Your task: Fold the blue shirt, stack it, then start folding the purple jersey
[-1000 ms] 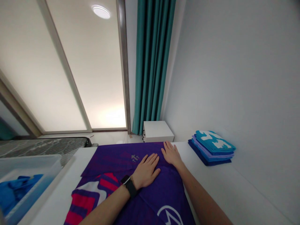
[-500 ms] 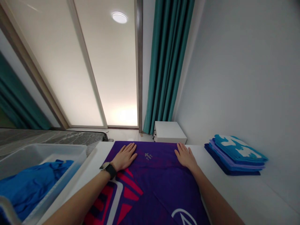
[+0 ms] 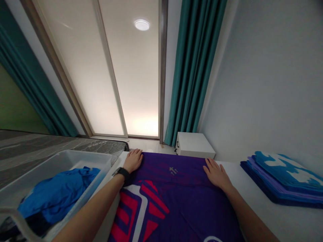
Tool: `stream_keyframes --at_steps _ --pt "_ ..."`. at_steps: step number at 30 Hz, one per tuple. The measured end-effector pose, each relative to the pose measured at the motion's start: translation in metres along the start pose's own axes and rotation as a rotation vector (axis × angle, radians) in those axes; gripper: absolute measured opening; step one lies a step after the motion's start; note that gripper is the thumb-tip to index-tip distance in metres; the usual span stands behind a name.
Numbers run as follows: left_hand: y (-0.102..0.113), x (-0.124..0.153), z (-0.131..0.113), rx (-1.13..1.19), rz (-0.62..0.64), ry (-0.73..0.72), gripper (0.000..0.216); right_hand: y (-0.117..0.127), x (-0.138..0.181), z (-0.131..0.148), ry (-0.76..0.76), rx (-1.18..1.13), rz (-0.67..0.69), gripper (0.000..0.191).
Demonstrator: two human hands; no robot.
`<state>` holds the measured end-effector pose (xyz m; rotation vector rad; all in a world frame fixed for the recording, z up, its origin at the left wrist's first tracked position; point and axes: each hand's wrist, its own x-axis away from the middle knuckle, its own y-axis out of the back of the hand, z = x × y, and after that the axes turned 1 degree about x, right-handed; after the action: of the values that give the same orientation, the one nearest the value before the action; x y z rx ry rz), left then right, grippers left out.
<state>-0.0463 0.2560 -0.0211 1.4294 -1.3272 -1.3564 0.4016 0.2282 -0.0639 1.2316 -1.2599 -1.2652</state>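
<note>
A purple garment [image 3: 176, 198] with pink and white stripes lies spread flat on a white table [image 3: 254, 205]. My left hand [image 3: 133, 160], with a black watch on its wrist, rests flat at the garment's far left corner, fingers stretched out. At the far right edge of the garment my right hand [image 3: 216, 173] lies flat, palm down, fingers apart. Neither hand holds anything.
A stack of folded blue and purple cloths [image 3: 282, 179] sits on the table at the right. A clear plastic bin [image 3: 63, 161] with blue clothing [image 3: 58, 193] stands at the left. Beyond the table are a small white cabinet [image 3: 194, 144], teal curtains and a bed.
My hands have slid apart across the garment: the left moved from the middle to the far left corner, the right a little rightward. The view has shifted left.
</note>
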Motion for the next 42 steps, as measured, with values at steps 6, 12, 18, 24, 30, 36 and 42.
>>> stream_keyframes --at_steps 6,12,18,24,30,36,42 --pt "0.003 -0.024 0.024 0.066 0.035 0.106 0.038 -0.008 -0.003 -0.004 0.015 -0.035 -0.037 0.064" --pt "0.005 -0.026 0.021 0.134 0.028 0.137 0.031 -0.004 -0.001 -0.002 0.006 -0.006 -0.023 0.064" --pt "0.003 -0.026 0.024 0.216 -0.025 0.147 0.025 -0.003 0.0 -0.001 0.008 -0.018 -0.02 0.064" --pt "0.011 -0.02 0.022 0.33 -0.087 0.098 0.021 -0.008 -0.002 -0.003 0.005 -0.022 -0.031 0.064" --pt "0.019 -0.005 -0.002 0.407 -0.119 0.025 0.018 -0.003 0.0 0.0 0.001 -0.019 -0.025 0.063" --pt "0.025 0.019 -0.037 0.326 -0.063 -0.152 0.012 0.006 0.003 0.003 -0.004 -0.05 -0.009 0.062" --pt "0.021 0.033 -0.051 0.227 0.044 -0.155 0.014 0.001 0.0 0.0 0.002 -0.065 -0.02 0.062"
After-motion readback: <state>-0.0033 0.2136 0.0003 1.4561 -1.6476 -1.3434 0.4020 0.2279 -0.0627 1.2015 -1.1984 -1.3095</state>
